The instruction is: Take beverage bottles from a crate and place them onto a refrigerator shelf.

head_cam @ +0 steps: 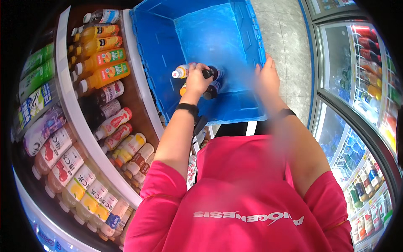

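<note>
A blue plastic crate (204,34) is before me, with several bottles in its near left part. My left hand (199,77) is inside it, its fingers closed around a dark-capped bottle (214,72). A white bottle with a pale cap (181,71) lies against the fingers of this hand. Beside them is another dark bottle (211,91), and an orange-capped bottle (183,89) is partly hidden under my left wrist. My right hand (267,75) is at the crate's right wall, thumb on the inner side and fingers over the rim.
On the left, a shelf with a white edge (85,126) holds orange juice bottles (111,71), milk drinks and other bottles lying in rows. Glass-door coolers (346,78) with drinks line the right side. Grey tiled floor (283,41) shows between crate and coolers.
</note>
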Motion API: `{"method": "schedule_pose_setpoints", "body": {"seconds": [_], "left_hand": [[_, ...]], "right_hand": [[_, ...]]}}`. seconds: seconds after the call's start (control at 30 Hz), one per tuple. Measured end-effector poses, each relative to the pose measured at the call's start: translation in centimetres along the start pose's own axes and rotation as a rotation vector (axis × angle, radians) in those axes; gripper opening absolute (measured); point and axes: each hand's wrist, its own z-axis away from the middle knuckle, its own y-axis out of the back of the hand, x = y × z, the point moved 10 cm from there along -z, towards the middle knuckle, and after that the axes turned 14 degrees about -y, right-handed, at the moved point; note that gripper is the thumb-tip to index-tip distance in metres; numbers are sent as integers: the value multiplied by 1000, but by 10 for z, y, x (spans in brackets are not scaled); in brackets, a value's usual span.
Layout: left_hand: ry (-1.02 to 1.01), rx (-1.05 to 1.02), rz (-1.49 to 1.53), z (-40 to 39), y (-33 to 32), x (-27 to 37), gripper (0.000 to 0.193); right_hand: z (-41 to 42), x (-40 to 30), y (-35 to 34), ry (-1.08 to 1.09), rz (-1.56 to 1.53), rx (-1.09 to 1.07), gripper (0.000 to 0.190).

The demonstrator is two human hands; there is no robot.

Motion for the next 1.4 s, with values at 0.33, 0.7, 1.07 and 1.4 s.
{"method": "schedule_pose_setpoints", "body": {"seconds": [0.33,0.7,1.07,1.4], "left_hand": [[207,-307,-170,6,-44,-18,50],[-21,1074,-271,73,284,-12,31],[940,889,-1229,251,344,-104,54],[155,1125,-366,211,304,-21,40]], "right_hand": [[-2,1,-4,-11,-23,-28,45],[-1,7,-2,-42,-15,-19,43],[3,-3,-3,-49,-17,-67,43],[3,0,-3,-67,25,-55,45]]}}
